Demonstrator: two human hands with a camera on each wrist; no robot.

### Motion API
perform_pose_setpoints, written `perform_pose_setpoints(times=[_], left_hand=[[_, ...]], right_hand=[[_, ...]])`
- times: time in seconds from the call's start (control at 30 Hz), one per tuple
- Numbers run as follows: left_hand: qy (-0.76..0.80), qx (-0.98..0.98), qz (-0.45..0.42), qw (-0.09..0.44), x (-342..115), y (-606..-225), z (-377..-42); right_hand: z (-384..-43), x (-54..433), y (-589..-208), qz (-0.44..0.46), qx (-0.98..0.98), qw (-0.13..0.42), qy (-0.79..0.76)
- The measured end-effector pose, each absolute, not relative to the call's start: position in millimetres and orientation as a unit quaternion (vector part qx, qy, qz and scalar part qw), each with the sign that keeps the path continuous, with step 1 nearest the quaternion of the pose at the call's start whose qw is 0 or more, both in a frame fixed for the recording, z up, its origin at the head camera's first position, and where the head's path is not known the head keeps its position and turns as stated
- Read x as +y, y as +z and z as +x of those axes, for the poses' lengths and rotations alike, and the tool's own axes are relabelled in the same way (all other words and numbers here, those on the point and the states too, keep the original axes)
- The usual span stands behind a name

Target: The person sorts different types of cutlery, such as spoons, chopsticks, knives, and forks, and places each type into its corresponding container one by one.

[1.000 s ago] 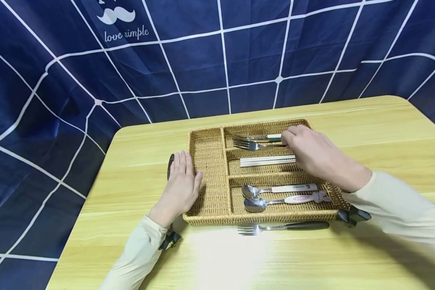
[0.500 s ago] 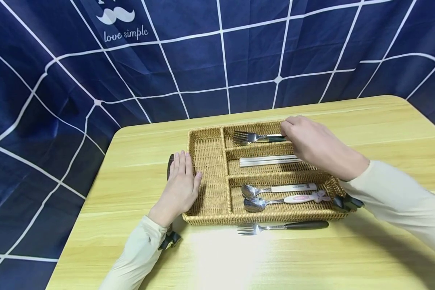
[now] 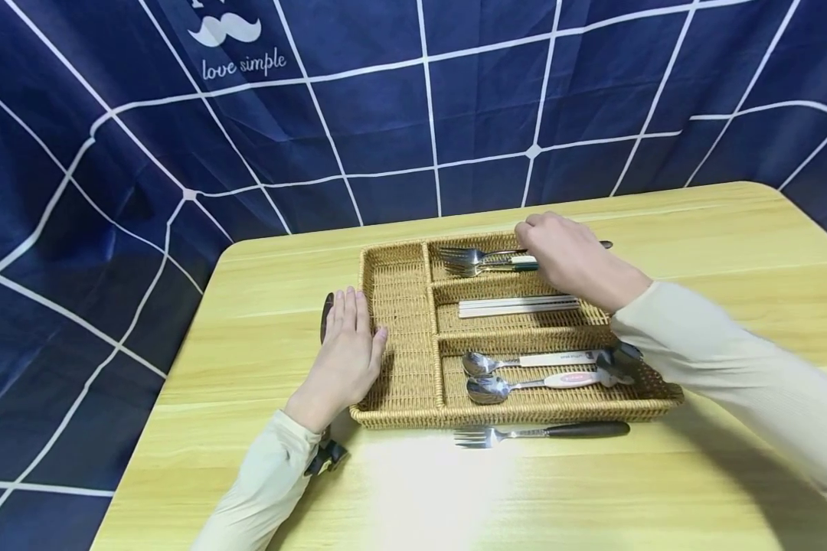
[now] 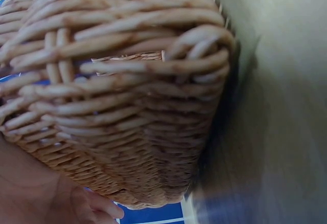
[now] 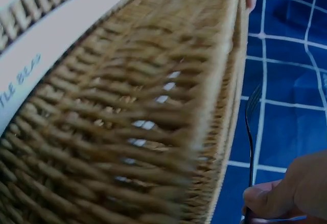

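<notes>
My right hand [image 3: 568,249] pinches a fork [image 3: 463,255] over the back compartment of the wicker cutlery tray [image 3: 393,421]. The fork's tines point left and its dark handle end shows past my hand. In the right wrist view, thumb and fingers grip the fork [image 5: 250,132] by its handle. Another fork [image 3: 524,267], with a white and dark green handle, lies in that compartment just in front, partly hidden by my hand. My left hand [image 3: 344,348] lies with straight fingers against the tray's left wall. The wicker wall [image 4: 127,96] fills most of the left wrist view.
White chopsticks [image 3: 517,306] lie in the middle compartment. Two spoons, one white-handled [image 3: 558,359] and one with a rabbit-shaped handle [image 3: 572,379], lie in the front one. A black-handled fork [image 3: 586,430] rests on the table before the tray. A dark object [image 3: 327,315] shows beside my left fingers.
My right hand has moved back and slightly left with the fork, from the divider beside the chopsticks to behind the other fork. My left hand has stayed in place.
</notes>
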State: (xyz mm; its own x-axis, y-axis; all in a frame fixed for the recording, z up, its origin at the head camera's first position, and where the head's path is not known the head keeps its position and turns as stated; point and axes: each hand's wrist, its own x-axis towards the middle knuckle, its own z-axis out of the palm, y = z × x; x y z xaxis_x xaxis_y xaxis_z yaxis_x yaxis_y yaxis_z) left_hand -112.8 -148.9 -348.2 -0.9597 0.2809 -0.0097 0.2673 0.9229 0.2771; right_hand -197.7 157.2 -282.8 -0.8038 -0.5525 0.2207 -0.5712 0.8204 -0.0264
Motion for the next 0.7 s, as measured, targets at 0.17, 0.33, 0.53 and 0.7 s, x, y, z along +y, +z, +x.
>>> perform_pose_setpoints(times=[0.17, 0.33, 0.53, 0.7], left_hand=[[0.136, 0.981, 0.137, 0.029, -149, -347, -112], [0.137, 0.981, 0.136, 0.026, -149, -348, -113], [0.137, 0.981, 0.138, 0.023, -149, -349, -113], [0.137, 0.981, 0.136, 0.023, -149, -349, -114]], right_hand=[[-211, 161, -295, 0.292, -0.951, 0.094, 0.035], [-221, 164, -304, 0.309, -0.945, 0.102, 0.030], [-232, 169, -311, 0.328, -0.941, 0.089, 0.008], [-237, 170, -312, 0.327, -0.944, 0.035, 0.029]])
